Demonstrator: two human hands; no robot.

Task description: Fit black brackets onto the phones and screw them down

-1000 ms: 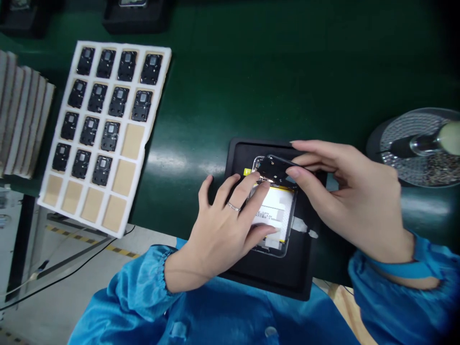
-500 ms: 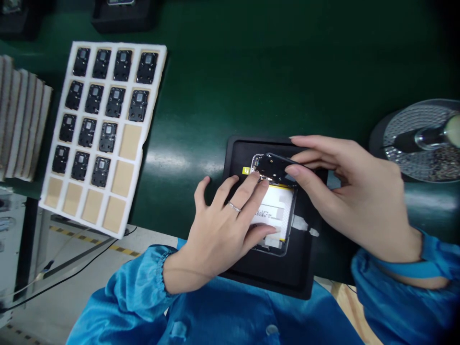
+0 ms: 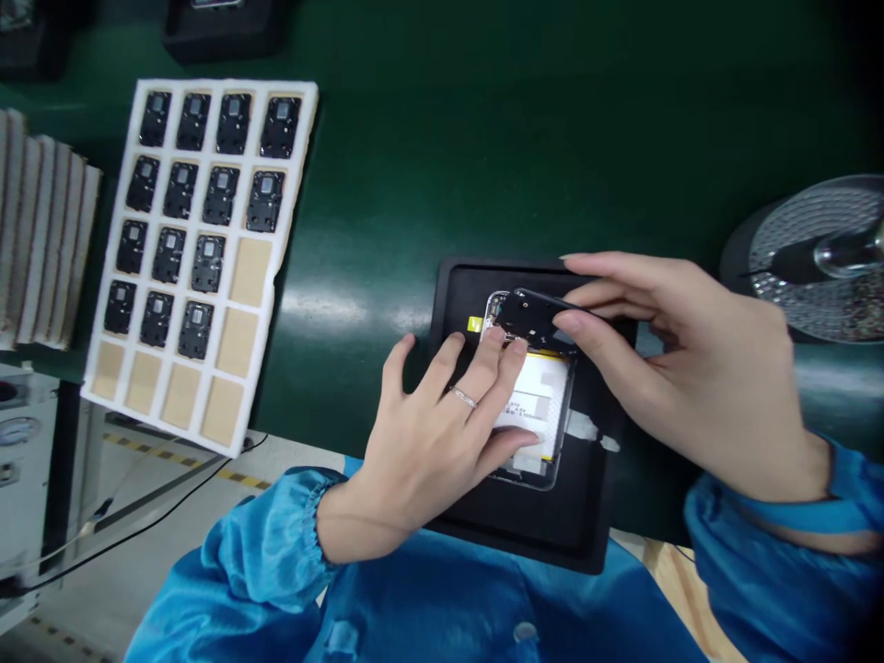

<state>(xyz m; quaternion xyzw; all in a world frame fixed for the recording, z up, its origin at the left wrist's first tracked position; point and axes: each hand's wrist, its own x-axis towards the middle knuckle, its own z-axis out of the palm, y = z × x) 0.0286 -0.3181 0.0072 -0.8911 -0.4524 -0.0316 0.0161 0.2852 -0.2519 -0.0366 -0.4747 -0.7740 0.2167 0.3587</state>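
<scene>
An opened smartphone (image 3: 564, 405) lies in a black tray (image 3: 511, 529) in front of me, its white battery (image 3: 542, 382) showing. My right hand (image 3: 680, 368) pinches a black phone cover plate (image 3: 529, 318) between thumb and fingers. The plate is tilted over the upper end of the phone. My left hand (image 3: 435, 442) rests over the phone's left side with its fingers spread. Its index and middle fingertips are at the lower left edge of the plate; whether they press on the plate or the phone I cannot tell.
To the left, a white foam tray (image 3: 230, 359) holds several black plates in its pockets. Foam sheets (image 3: 48, 230) stand stacked beyond it. At right, an electric screwdriver (image 3: 808, 262) lies across a round screw dish (image 3: 794, 216). A dark holder (image 3: 221, 37) is at the back.
Both hands shift slightly to the right in the picture. The left fingers bend a little more near the plate, and the right hand still grips it.
</scene>
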